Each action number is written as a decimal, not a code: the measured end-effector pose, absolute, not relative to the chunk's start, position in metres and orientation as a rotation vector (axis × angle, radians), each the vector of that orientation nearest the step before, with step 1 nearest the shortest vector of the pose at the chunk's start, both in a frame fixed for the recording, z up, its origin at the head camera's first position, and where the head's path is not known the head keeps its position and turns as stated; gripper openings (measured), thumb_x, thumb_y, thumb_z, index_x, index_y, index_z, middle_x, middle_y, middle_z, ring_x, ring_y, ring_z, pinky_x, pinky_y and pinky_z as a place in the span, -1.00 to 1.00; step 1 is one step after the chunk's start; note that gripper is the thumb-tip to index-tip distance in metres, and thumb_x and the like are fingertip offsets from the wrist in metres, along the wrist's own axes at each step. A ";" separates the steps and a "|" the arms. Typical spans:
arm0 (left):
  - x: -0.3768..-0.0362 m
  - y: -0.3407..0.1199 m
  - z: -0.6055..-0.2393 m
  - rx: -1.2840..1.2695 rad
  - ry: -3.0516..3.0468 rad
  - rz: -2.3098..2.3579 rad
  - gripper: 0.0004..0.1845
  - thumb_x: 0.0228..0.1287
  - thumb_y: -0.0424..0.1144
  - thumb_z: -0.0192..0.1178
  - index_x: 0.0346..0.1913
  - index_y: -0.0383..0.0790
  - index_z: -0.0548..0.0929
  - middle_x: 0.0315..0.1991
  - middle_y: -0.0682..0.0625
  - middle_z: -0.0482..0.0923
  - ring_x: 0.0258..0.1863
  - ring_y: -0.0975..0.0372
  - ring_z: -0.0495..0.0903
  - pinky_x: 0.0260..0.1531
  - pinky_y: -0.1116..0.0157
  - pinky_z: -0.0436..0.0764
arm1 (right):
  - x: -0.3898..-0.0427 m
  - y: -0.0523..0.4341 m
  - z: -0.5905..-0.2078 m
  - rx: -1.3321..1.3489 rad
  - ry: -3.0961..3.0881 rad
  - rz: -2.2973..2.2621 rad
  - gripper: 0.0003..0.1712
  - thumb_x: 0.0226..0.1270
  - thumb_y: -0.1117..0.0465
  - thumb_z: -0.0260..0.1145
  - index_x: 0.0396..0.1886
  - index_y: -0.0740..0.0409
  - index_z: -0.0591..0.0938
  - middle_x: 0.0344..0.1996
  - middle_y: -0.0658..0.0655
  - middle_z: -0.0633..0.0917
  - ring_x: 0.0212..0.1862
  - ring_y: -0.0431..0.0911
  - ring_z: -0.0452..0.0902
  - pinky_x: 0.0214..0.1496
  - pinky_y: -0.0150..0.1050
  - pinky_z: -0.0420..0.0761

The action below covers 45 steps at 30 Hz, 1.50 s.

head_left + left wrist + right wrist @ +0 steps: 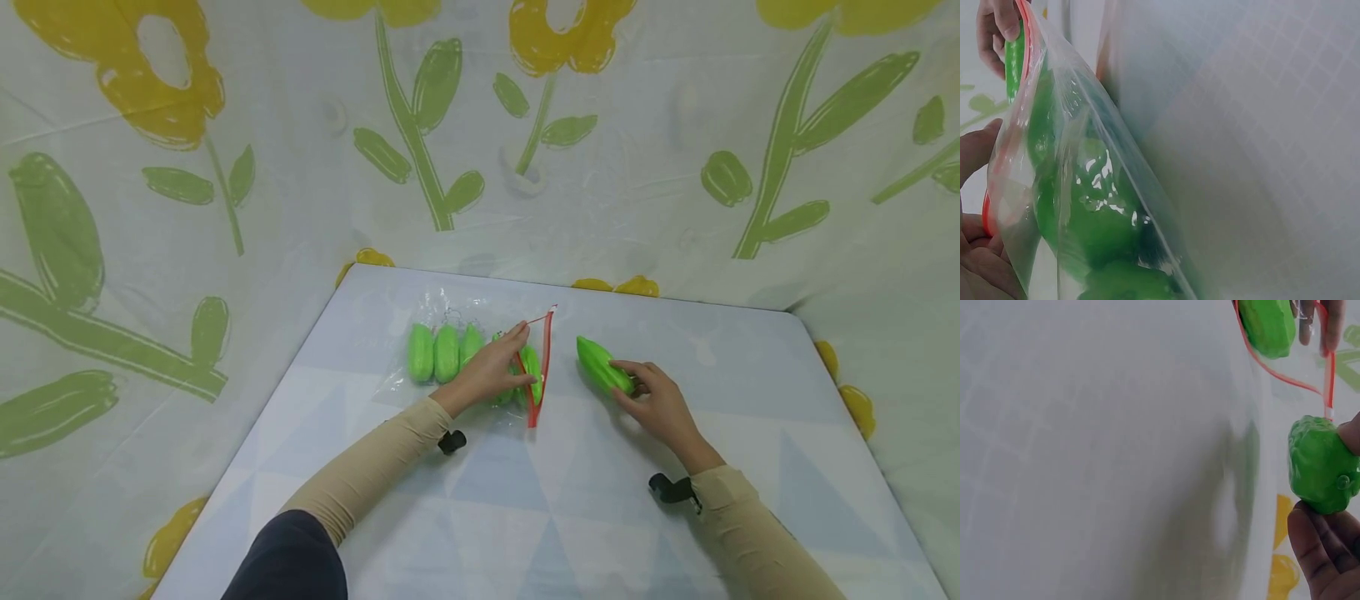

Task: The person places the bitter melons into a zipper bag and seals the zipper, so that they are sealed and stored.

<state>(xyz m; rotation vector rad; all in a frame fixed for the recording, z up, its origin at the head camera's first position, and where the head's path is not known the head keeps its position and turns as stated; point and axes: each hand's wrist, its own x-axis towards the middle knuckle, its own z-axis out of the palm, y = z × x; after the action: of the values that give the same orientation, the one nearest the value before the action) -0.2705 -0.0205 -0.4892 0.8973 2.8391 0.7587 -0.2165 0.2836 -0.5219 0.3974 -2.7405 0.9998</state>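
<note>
Left hand is pinching the red zip edge of a clear plastic bag lying mid-bench, holding its mouth apart. Right hand has its fingers curled round a loose green toy gourd, sitting on the bench just right of the bag's opening. Several more green gourds are lined up inside the bag. Flower-print cloth hangs all around.

- The table was pale blue-white with a faint triangle pattern.
- A clear zip bag with a red seal lay on it, green pieces inside.
- One loose green piece sat just right of the bag.
</note>
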 end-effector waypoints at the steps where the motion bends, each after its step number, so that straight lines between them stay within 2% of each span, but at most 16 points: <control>1: -0.271 -0.020 -0.489 0.901 2.842 0.762 -0.03 0.12 0.09 0.27 0.45 -0.24 0.01 0.48 -0.01 -0.13 0.42 0.17 -0.01 0.32 0.20 0.19 | -0.217 0.282 -0.522 0.405 -2.736 1.006 -0.49 0.18 0.07 0.35 0.16 -0.06 0.52 -0.19 0.04 0.53 -0.26 -0.14 0.51 -0.26 -0.19 0.62; 7: -0.271 -0.020 -0.489 0.907 2.851 0.756 -0.04 0.12 0.10 0.26 0.44 -0.26 0.03 0.48 -0.01 -0.13 0.42 0.17 -0.01 0.32 0.20 0.19 | -0.219 0.275 -0.521 0.441 -2.726 1.036 -0.49 0.16 0.12 0.37 0.15 -0.06 0.53 -0.18 0.04 0.53 -0.23 -0.13 0.51 -0.22 -0.13 0.62; 12: -0.271 -0.021 -0.490 0.895 2.849 0.764 -0.03 0.11 0.11 0.26 0.45 -0.22 0.02 0.48 0.05 -0.17 0.42 0.18 -0.02 0.32 0.20 0.18 | -0.221 0.270 -0.521 0.466 -2.729 1.035 -0.48 0.14 0.13 0.38 0.14 -0.10 0.53 -0.20 0.00 0.52 -0.24 -0.16 0.49 -0.22 -0.16 0.62; 18: -0.271 -0.022 -0.490 0.900 2.847 0.758 -0.03 0.12 0.11 0.26 0.45 -0.22 0.00 0.48 0.04 -0.17 0.42 0.17 -0.02 0.33 0.21 0.17 | -0.222 0.263 -0.518 0.546 -2.686 1.041 -0.48 0.14 0.13 0.39 0.14 -0.04 0.53 -0.21 0.03 0.53 -0.26 -0.14 0.50 -0.24 -0.16 0.62; 31: -0.272 -0.022 -0.489 0.909 2.835 0.781 -0.03 0.12 0.11 0.26 0.45 -0.22 0.00 0.48 0.04 -0.18 0.42 0.17 -0.01 0.32 0.22 0.19 | -0.228 0.248 -0.521 0.540 -2.710 1.093 -0.52 0.14 0.09 0.39 0.10 -0.09 0.54 -0.17 -0.03 0.53 -0.23 -0.20 0.48 -0.21 -0.25 0.61; 45: -0.273 -0.023 -0.488 0.921 2.836 0.778 -0.03 0.13 0.12 0.25 0.45 -0.23 -0.01 0.48 0.04 -0.19 0.42 0.18 -0.01 0.32 0.23 0.18 | -0.232 0.233 -0.523 0.555 -2.760 1.070 -0.52 0.13 0.09 0.40 0.09 -0.10 0.54 -0.18 -0.01 0.53 -0.24 -0.16 0.48 -0.20 -0.22 0.62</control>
<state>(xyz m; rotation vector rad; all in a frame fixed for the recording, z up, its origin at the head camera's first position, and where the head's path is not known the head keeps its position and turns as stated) -0.2730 -0.0228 -0.4876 0.9208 2.8361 0.7779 -0.2321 0.2330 -0.5234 0.5553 -2.7603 1.0701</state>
